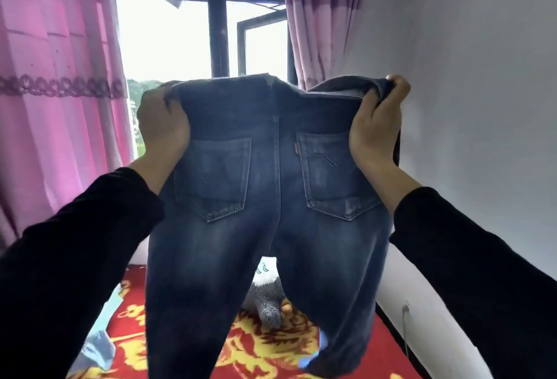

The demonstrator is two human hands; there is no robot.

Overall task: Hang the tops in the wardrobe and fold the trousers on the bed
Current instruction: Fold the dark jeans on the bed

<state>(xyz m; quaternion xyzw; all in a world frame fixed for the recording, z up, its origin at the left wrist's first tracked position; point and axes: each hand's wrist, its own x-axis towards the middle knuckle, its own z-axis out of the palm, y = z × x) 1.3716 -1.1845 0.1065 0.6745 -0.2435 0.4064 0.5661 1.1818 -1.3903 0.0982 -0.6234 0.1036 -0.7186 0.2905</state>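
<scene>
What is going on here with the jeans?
A person holds dark jeans up in the air by the waistband. The left hand grips one end and the right hand grips the other. The back pockets face the camera, and the legs hang down over the bed with its red cover. The jeans are not yet folded.

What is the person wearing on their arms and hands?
Long, plain black sleeves cover both arms to the wrists: the left sleeve and the right sleeve. The left hand and the right hand are bare, with no gloves, rings or watch showing.
</scene>
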